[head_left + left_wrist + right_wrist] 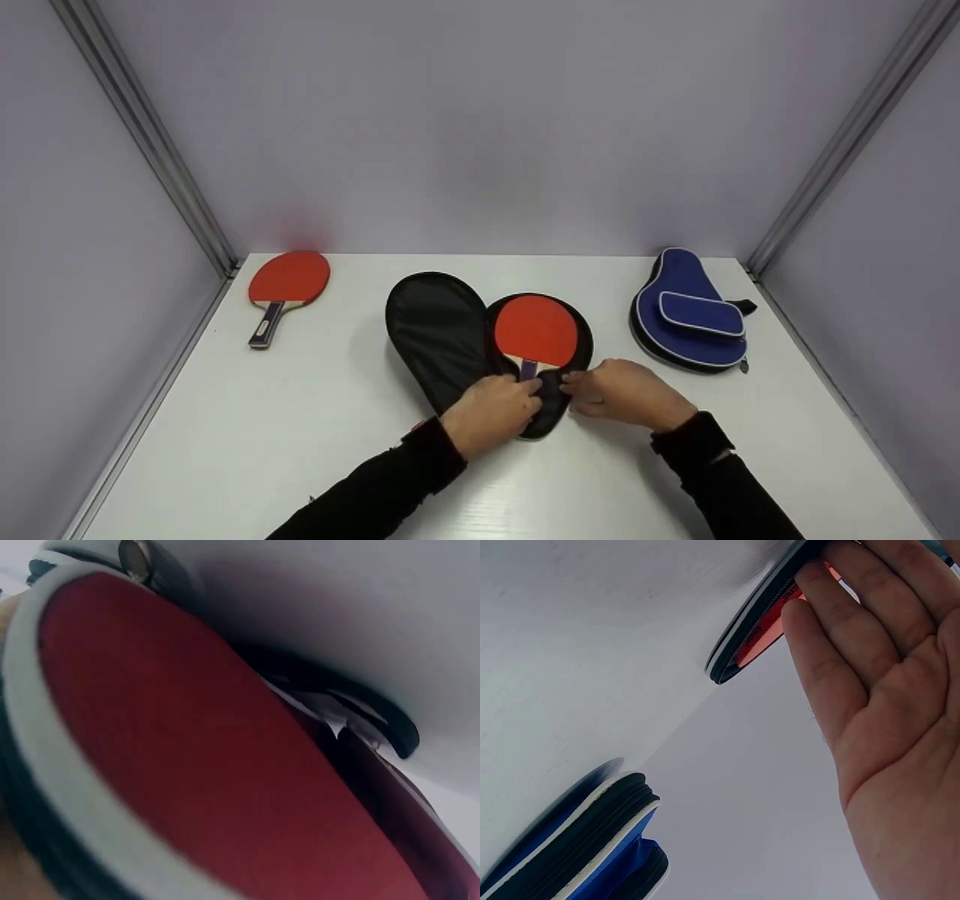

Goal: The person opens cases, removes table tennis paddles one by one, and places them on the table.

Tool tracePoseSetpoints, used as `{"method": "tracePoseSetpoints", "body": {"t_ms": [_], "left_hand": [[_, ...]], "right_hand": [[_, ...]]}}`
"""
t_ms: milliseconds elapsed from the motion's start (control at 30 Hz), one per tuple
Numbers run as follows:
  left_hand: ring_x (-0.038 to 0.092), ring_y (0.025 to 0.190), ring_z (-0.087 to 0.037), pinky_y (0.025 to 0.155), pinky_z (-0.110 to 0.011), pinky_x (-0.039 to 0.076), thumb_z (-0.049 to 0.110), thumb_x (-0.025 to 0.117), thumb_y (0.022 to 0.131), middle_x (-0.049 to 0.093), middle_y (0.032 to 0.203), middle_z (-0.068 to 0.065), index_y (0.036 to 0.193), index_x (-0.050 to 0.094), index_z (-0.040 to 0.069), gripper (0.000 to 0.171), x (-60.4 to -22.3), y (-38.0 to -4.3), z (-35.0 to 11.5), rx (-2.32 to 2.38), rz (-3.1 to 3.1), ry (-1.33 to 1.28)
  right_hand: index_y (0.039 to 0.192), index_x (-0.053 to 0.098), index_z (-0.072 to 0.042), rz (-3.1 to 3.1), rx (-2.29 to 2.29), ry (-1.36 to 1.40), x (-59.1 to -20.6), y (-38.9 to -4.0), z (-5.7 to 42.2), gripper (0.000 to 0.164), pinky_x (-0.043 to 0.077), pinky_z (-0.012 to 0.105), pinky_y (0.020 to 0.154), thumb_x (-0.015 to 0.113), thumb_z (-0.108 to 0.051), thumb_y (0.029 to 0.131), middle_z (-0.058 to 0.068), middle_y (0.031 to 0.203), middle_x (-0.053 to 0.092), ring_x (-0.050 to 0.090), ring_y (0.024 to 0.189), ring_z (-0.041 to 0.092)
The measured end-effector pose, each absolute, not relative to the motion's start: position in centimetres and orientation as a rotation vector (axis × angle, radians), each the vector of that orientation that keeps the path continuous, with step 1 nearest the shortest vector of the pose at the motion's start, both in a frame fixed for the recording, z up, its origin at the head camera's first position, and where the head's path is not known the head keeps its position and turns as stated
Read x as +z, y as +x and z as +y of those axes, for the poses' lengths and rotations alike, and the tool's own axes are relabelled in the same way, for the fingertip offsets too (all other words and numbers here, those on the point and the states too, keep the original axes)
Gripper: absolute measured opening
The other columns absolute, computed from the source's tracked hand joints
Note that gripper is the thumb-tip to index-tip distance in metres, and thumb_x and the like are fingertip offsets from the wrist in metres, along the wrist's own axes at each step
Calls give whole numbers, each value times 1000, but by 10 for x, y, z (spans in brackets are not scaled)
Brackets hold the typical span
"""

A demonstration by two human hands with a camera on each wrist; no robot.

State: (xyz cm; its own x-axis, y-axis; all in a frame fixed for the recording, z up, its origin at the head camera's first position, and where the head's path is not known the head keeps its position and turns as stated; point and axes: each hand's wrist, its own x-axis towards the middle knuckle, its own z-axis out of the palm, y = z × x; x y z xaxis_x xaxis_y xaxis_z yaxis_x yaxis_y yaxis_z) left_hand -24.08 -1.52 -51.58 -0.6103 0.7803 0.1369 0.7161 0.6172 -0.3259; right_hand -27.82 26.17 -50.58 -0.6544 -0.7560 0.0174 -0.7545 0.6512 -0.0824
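Note:
A red table tennis paddle (535, 330) lies in the right half of an opened black-lined paddle case (435, 330). My left hand (491, 412) is at the paddle's handle with its fingers curled, covering the handle's lower part. Close up in the left wrist view is the case's red outer cover (195, 735) with white trim; little of the hand shows there. My right hand (626, 394) touches the right rim of the same case. In the right wrist view its fingers (847, 622) reach fairly straight to the zippered edge (742, 626); the thumb is out of sight.
Another red paddle (291, 279) lies at the back left of the white table (300, 435). At the back right is a closed blue paddle case (682, 277) with white trim and a front pocket. Pale walls (480, 135) enclose the table's back and sides.

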Motion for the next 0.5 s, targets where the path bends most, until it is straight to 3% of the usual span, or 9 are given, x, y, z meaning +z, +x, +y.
{"method": "tracePoseSetpoints", "body": {"t_ms": [267, 500], "left_hand": [[83, 102, -17, 84, -28, 72, 27, 80, 110, 82, 150, 6, 127, 91, 22, 20, -515, -238, -12, 238, -2643, -1192], [80, 97, -17, 80, -27, 71, 30, 81, 108, 85, 135, 5, 125, 89, 19, 22, -515, -239, -14, 249, -2549, -1145]], "right_hand": [[130, 92, -15, 2854, -124, -1300, -508, -278, 262, 28, 72, 37, 74, 86, -21, 103, 2, 126, 92, 89, 86, 20], [121, 93, -17, 2858, -92, -1327, -508, -279, 261, 20, 62, 31, 61, 88, -24, 103, 1, 102, 92, 74, 66, 8]]}}
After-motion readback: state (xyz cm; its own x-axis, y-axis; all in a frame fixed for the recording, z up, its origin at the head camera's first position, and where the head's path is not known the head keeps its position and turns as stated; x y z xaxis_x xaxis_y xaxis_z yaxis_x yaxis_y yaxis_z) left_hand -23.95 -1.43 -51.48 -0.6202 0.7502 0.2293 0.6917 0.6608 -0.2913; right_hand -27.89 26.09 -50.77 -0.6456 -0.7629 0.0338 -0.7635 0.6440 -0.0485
